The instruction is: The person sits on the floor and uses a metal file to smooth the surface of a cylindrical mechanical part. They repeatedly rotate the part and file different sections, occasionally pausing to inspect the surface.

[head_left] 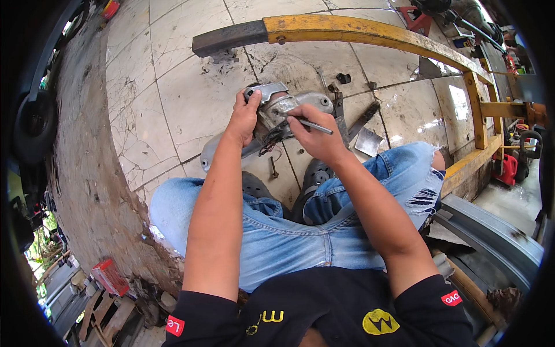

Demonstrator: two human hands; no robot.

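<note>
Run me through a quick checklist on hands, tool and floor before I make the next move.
1. Left hand on the metal assembly: ok, at its upper end.
2. Right hand holding the thin metal rod: ok.
3. Rod's working tip against the assembly: cannot tell, contact is unclear.
4. Hand protection: not ok, both hands are bare.
5. Loose hardware picked up: not ok, a bolt lies near the shoes.
6. Yellow frame apart from both hands: ok.

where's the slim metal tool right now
In the head view, just right of centre and above the middle, the slim metal tool is in the right hand, beside the grey metal part.
</note>
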